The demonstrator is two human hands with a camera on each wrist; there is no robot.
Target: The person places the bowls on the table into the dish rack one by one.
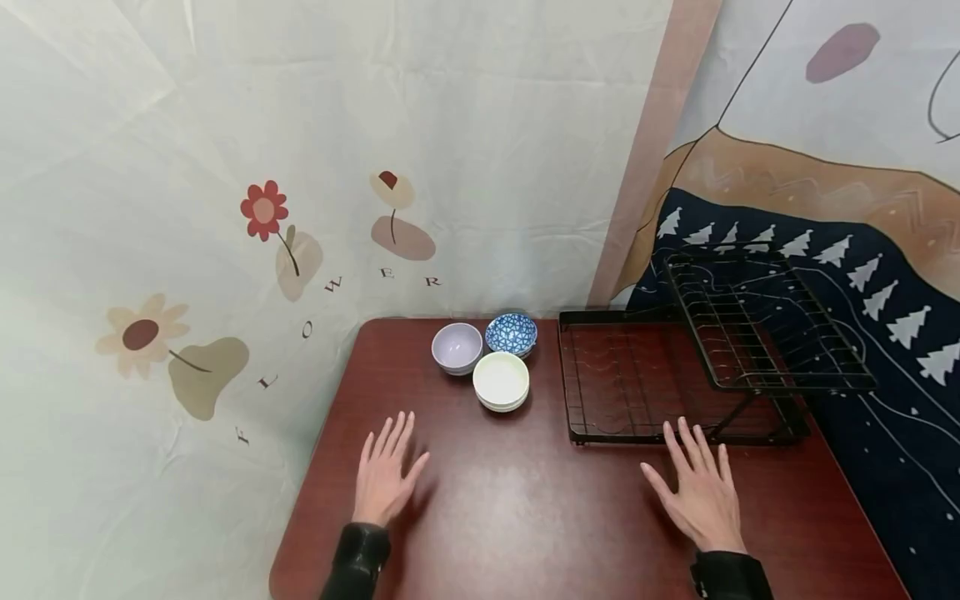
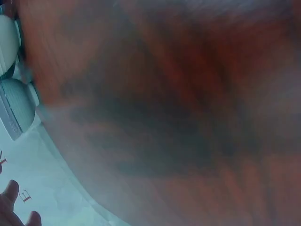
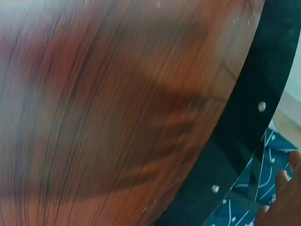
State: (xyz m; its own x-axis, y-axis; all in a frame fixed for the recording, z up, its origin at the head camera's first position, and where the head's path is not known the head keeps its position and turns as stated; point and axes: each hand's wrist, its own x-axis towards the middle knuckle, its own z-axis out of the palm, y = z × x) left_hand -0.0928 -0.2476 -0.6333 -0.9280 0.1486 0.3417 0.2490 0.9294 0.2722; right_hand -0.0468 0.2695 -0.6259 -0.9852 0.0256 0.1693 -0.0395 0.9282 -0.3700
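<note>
My left hand (image 1: 385,477) hovers over the front left of the table, its fingers spread and holding nothing. Beyond it stand three groups of bowls: a lavender bowl (image 1: 457,347), a blue-and-white patterned bowl (image 1: 512,333) and cream bowls (image 1: 501,382), the cream ones apparently stacked. My right hand (image 1: 701,496), also spread and holding nothing, is just in front of the black dish rack (image 1: 622,438). In the left wrist view, fingertips (image 2: 11,190) show at the lower left. The right wrist view catches fingertips (image 3: 282,179) at the lower right, near the rack's dark edge (image 3: 244,108).
A raised upper shelf (image 1: 772,325) of black wire sits over the rack's right side. The dark red table (image 1: 525,517) has rounded left corners. Behind it hangs a pale cloth with flowers (image 1: 487,167), and to the right a navy cloth with white trees (image 1: 915,433).
</note>
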